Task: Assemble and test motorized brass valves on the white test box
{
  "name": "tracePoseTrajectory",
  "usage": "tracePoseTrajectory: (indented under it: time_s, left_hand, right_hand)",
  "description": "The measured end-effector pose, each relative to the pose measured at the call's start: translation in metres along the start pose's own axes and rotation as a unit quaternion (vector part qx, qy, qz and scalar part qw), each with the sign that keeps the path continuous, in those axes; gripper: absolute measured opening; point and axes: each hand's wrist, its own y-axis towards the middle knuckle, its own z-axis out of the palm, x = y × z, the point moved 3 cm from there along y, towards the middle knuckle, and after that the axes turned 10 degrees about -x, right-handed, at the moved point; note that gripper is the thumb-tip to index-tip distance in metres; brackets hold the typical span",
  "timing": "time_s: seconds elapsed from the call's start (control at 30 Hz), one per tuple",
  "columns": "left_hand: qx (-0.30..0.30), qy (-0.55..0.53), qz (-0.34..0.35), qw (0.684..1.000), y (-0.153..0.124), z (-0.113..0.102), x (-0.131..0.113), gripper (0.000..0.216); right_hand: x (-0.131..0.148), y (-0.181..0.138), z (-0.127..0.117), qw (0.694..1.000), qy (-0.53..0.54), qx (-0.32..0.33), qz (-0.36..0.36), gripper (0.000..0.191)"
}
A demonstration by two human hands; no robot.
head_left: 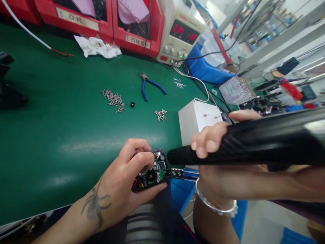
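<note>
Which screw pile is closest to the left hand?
The small pile by the white box; the big pile and far pile sit farther from the left hand.

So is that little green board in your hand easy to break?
Probably fragile: the circuit board is bare, with tiny parts showing on top. It looks light, since the left hand holds it in just its fingers. Likely stiff, not floppy: it sticks out flat beyond the fingers.

Green workbench mat (63,135), red storage bins (109,23) along back, pale metal shelving (279,39) at right, bright daylight
</note>
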Motion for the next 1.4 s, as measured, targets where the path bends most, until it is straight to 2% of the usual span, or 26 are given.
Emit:
tracePoseTrajectory:
  time_s: [0.07,0.13,0.2,0.33,0.4,0.47,0.57,0.63,0.77,0.97,1.17,1.27,1.4]
  left_hand:
    - [-0.001,0.000,0.002,1.000,0.000,0.000,0.000,0.029]
    - [-0.007,0.003,0.004,1.000,-0.001,0.000,0.000,0.029]
    - [-0.010,0.011,0.006,1.000,-0.001,-0.001,0.000,0.029]
    - [-0.006,0.026,0.018,0.999,-0.001,-0.002,-0.001,0.028]
    - [-0.003,0.030,0.019,0.999,0.000,-0.002,-0.001,0.030]
    - [0.000,0.033,0.020,0.999,0.001,-0.002,-0.002,0.031]
    - [0.003,0.037,0.027,0.999,0.002,-0.002,-0.003,0.031]
    - [0.003,0.042,0.029,0.999,0.002,-0.002,-0.003,0.031]
    - [0.004,0.049,0.020,0.999,0.003,-0.001,-0.003,0.031]
    - [0.001,0.052,0.010,0.999,0.004,-0.001,-0.004,0.031]
    - [-0.005,0.047,-0.007,0.999,0.003,0.000,-0.005,0.030]
    - [-0.008,0.056,-0.008,0.998,0.003,0.000,-0.004,0.029]
    - [-0.005,0.050,-0.008,0.999,0.005,0.001,-0.003,0.033]
  right_hand:
    - [-0.028,-0.020,-0.001,0.999,0.034,0.009,-0.001,0.044]
    - [-0.050,-0.033,-0.003,0.999,0.004,0.014,0.031,0.027]
    - [-0.058,-0.032,-0.004,0.998,0.001,0.000,0.056,0.013]
    - [-0.035,-0.005,0.002,0.989,0.115,-0.053,0.074,0.025]
    - [-0.021,0.008,0.011,0.983,0.149,-0.041,0.102,0.028]
    - [-0.015,0.014,0.023,0.975,0.172,0.000,0.144,0.030]
    - [-0.019,0.011,0.039,0.953,0.214,0.073,0.205,0.028]
    - [-0.023,0.008,0.044,0.945,0.220,0.093,0.223,0.029]
    - [-0.027,0.007,0.044,0.943,0.224,0.103,0.225,0.036]
    - [-0.032,0.007,0.044,0.919,0.264,0.162,0.244,0.036]
    - [-0.033,0.009,0.049,0.922,0.236,0.195,0.237,0.037]
    - [-0.032,0.008,0.051,0.911,0.258,0.190,0.259,0.035]
    - [-0.034,0.006,0.049,0.907,0.269,0.149,0.286,0.035]
